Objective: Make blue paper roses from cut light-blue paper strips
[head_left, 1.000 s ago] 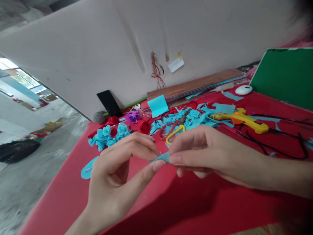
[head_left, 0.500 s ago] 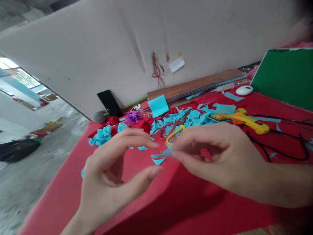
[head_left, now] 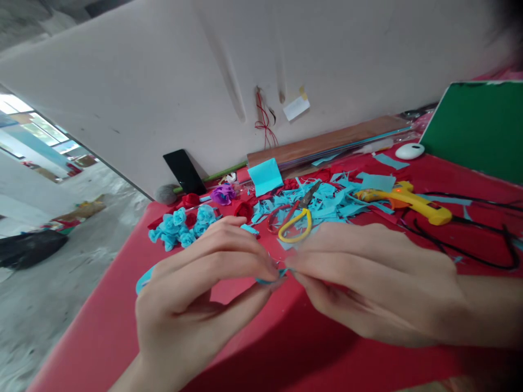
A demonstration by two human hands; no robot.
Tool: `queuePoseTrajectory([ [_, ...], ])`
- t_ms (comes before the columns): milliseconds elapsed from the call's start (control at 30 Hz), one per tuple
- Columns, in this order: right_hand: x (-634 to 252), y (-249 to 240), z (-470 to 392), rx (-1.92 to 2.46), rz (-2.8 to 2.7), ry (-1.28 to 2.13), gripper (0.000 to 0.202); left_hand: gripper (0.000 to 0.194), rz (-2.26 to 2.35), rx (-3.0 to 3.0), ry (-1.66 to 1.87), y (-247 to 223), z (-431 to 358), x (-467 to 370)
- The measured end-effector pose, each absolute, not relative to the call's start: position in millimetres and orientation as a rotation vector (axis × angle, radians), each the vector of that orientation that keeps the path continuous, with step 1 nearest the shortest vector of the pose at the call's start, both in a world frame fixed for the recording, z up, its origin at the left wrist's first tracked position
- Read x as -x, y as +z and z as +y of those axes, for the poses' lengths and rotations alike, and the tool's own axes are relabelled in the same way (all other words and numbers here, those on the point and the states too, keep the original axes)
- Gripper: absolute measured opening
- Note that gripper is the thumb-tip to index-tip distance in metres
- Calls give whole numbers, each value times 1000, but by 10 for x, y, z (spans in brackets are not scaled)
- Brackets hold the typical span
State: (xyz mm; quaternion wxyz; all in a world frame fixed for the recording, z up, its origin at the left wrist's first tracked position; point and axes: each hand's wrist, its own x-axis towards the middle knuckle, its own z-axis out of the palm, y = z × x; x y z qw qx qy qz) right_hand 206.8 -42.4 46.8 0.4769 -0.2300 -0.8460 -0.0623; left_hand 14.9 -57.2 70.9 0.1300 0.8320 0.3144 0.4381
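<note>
A small strip of blue crepe paper point(head_left: 281, 274) is pinched between my two hands above the red tabletop point(head_left: 245, 348). My left hand point(head_left: 200, 288) grips its left part between thumb and fingers. At the other end, the fingertips of my right hand point(head_left: 379, 283) are closed on it. Much of the strip is hidden by the fingers. Just beyond my hands lie scissors with a red and a yellow handle point(head_left: 309, 222), resting by a heap of blue paper scraps point(head_left: 333, 204). Blue paper flowers point(head_left: 180, 226) are bunched past my left hand.
A yellow glue gun point(head_left: 429, 208) with black cables lies at the right. Behind stand a black phone point(head_left: 183, 171), a purple flower point(head_left: 223, 193), a blue paper square point(head_left: 265, 177) and a white mouse point(head_left: 409, 151). A green board point(head_left: 478, 130) stands far right.
My left thumb and fingers, apart before, have closed on the blue strip. My right hand has lowered slightly, still holding it. More of the yellow scissor handle and blue flowers shows now.
</note>
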Motion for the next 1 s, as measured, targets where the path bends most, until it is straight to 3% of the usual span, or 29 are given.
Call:
queuePoseTrajectory([
  [133,-2088,494,-418,549,-2151,-131,18,23,945,-2395,1276,702,-570,-168],
  [267,-2109,468,-453,570,-2137,-162,9,18,967,-2274,1311,688,-574,-206],
  [767,-2118,501,-513,568,-2092,-89,10,22,1081,-1907,1418,656,-690,-328],
  [867,-2054,512,-466,555,-2026,163,11,28,1105,-1855,1447,634,-681,-299],
  [1000,-2005,558,-425,689,-1922,753,12,30,1078,-1909,1427,640,-639,-235],
])
